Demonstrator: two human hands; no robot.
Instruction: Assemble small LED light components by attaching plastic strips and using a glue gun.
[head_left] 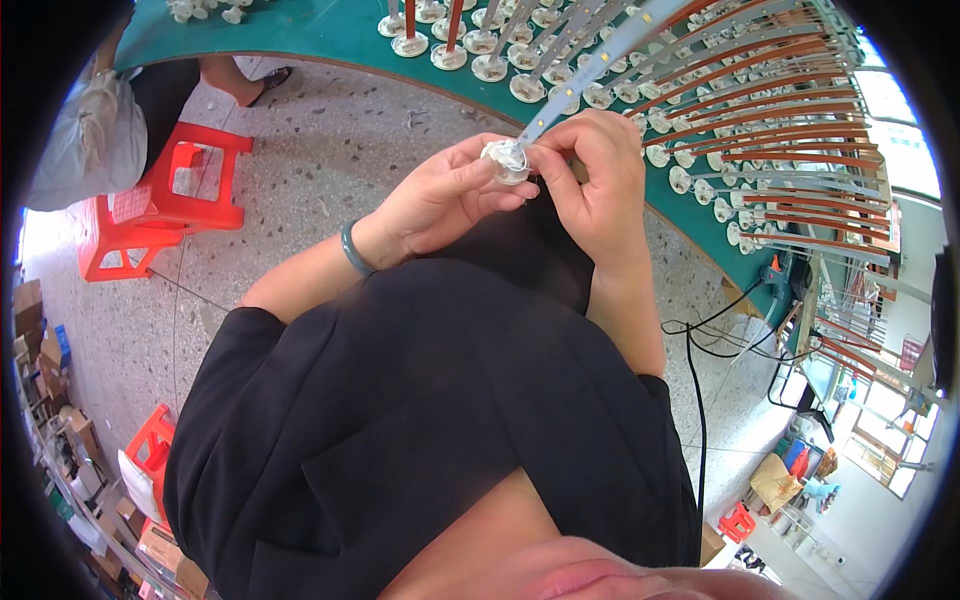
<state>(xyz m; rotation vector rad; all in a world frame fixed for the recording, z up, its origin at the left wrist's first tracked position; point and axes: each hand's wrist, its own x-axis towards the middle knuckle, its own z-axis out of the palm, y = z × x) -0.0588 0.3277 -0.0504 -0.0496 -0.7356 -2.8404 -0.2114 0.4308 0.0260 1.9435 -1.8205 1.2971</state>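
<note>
Above the green table's near edge, my left hand [445,195] grips a small white round base [507,162] between thumb and fingers, palm turned up. From that base a pale LED strip [575,88] with small yellow chips rises away toward the upper right. Thin pale wires show at the joint of strip and base. My right hand [600,175] is closed beside the joint, its thumb and forefinger pinched together against the base's right side. What lies between those fingertips is too small to make out.
Many similar strips on white round bases [448,56] cover the curved green table [330,35]. Red plastic stools [190,190] stand at left beside a seated person [110,130]. Black cables [700,400] hang at right. Cardboard boxes [165,550] lie at lower left.
</note>
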